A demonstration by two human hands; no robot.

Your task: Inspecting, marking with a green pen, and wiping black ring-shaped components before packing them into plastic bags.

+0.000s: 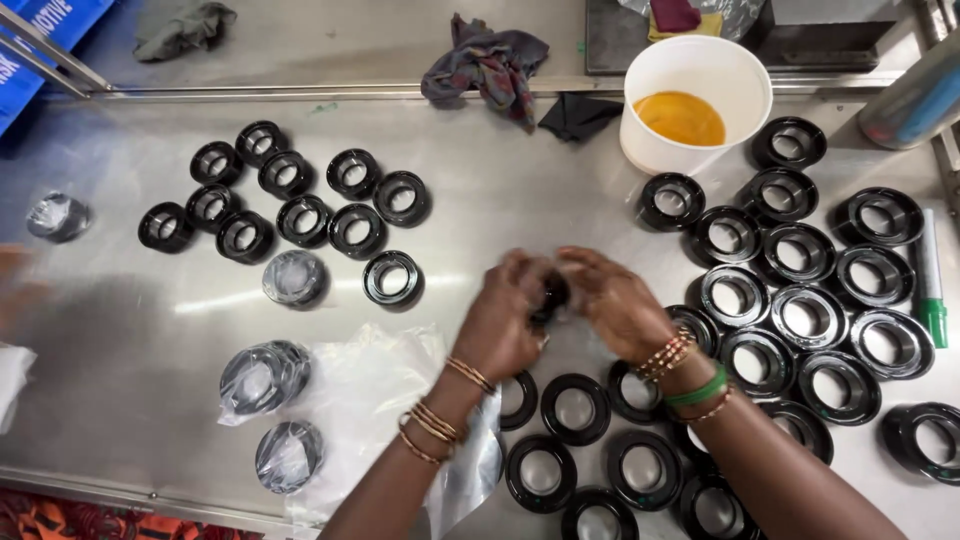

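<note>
Two hands meet over the middle of a steel table (480, 190), the left hand (505, 320) and right hand (612, 300) curled together around one small black ring (551, 291), which is mostly hidden between the fingers and blurred. Dozens of black rings (800, 315) crowd the table's right side out to its right edge, and more lie along the near edge below the wrists. Another cluster of rings (290, 190) sits toward the far left. Plastic-wrapped rings (265, 378) and a loose clear bag (380, 400) lie by the near left corner. Bare steel stays open between the two clusters. At the far edge stand a white bucket (695, 70) of yellow liquid and a crumpled rag (488, 62); a green marker (930, 280) lies at the right edge.
</note>
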